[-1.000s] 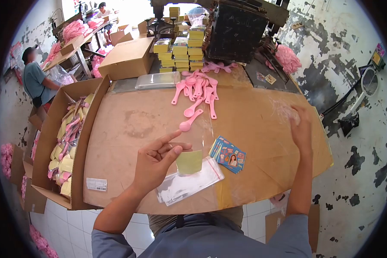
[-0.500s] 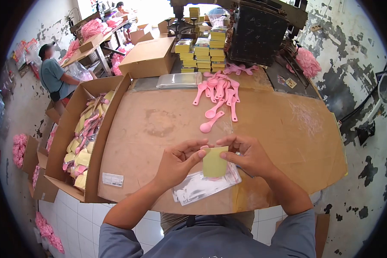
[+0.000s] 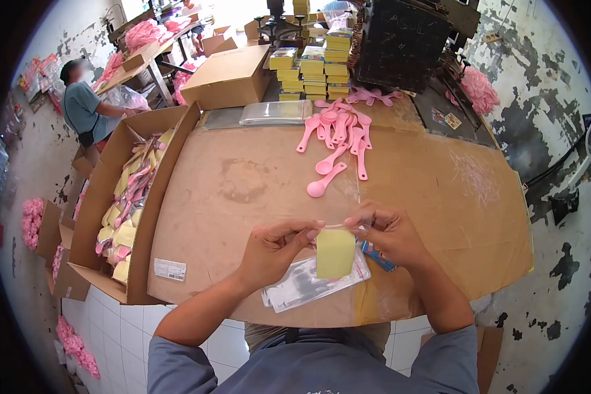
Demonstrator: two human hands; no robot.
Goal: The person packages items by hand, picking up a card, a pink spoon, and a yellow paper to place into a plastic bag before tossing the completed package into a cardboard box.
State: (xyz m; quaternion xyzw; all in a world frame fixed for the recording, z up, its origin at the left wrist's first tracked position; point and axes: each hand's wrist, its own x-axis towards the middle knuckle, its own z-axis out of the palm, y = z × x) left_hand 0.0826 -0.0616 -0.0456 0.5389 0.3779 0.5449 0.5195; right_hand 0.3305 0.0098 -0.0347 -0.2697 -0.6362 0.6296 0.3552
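Observation:
Between my hands hangs a clear plastic bag [image 3: 335,228] with a yellow card [image 3: 335,255] inside it. My left hand [image 3: 283,241] pinches the bag's upper left edge between thumb and fingers. At the upper right edge, my right hand [image 3: 386,231] grips it the same way. Under the card lies a stack of flat clear plastic bags [image 3: 298,287] near the table's front edge. Blue printed cards [image 3: 378,257] show partly below my right hand. Farther up the table is a pile of pink plastic spoons [image 3: 338,125], the nearest ones lying apart from it.
A long cardboard box [image 3: 191,131] at the left holds packed spoons and cards. Behind stand a closed carton [image 3: 226,75], yellow card stacks [image 3: 314,72], a packet of clear bags [image 3: 275,113] and a dark metal machine [image 3: 400,46]. A person [image 3: 85,108] works at the far left.
The yellow card has dropped lower, inside the clear bag. My fingers have shifted from the card to the bag's top edge, and the blue cards show more.

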